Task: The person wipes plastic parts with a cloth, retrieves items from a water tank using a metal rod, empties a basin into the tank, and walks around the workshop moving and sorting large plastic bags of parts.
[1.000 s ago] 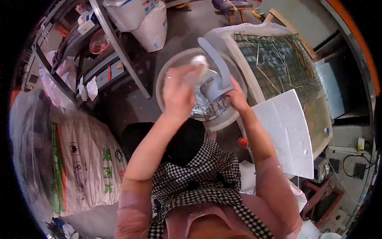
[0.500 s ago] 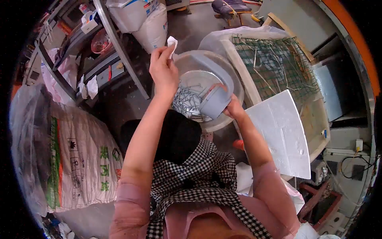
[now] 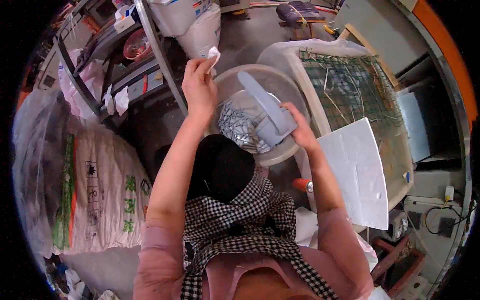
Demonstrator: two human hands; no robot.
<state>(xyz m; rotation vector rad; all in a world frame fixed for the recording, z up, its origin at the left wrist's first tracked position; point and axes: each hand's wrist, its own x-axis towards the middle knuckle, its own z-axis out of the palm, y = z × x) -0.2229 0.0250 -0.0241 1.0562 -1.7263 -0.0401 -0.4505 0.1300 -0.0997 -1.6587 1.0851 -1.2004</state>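
My left hand [image 3: 200,92] is raised at the near left of a translucent round tub [image 3: 295,82], its fingers closed on a small crumpled white paper or cloth piece [image 3: 214,54]. With its fingers around one side, my right hand [image 3: 301,128] grips a grey plastic part [image 3: 274,117] over the tub. The part has a box-like body and a long, curved strip reaching up and left. Below it, many slim grey pieces [image 3: 234,125] lie loose in the tub; their exact kind is too small to tell.
A white foam board [image 3: 357,172] leans right of my right forearm, beside a pale trough with green netting [image 3: 345,85]. An orange can [image 3: 302,185] stands near that forearm. Metal shelving [image 3: 160,55] is at the left, a large printed sack [image 3: 105,185] nearer me.
The grey part has turned in my right hand, its strip now pointing up-left and its body lower over the loose pieces. My left hand has shifted slightly left, still pinching the white piece.
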